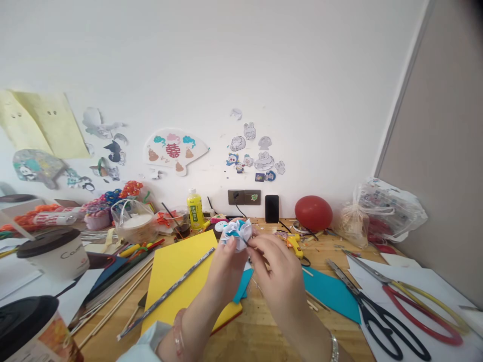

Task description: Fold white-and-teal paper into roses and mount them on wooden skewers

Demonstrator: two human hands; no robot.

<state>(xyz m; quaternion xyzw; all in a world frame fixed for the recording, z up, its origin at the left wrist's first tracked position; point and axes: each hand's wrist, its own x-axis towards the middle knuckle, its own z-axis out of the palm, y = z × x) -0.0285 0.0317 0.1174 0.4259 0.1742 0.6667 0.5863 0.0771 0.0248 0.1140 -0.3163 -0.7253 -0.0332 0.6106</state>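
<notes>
A white and blue paper flower [238,232] is held up over the middle of the wooden table. My left hand [228,266] is closed around its underside, thumb against the petals. At the flower's right edge my right hand [273,264] pinches with thumb and forefinger; a thin dark bit shows at the fingertips, too small to name. Below and to the left lies a yellow sheet [169,271] with a patterned grey stick [169,289] across it. Blue paper [332,291] lies to the right of my hands.
Black-handled scissors [377,311] and red-and-yellow-handled scissors [418,301] rest on white paper at right. A yellow glue gun [295,246], red balloon [313,213] and phone [271,208] are behind. Two lidded cups [56,256], wooden sticks [116,296] and a yellow-green bottle [195,210] stand or lie leftward.
</notes>
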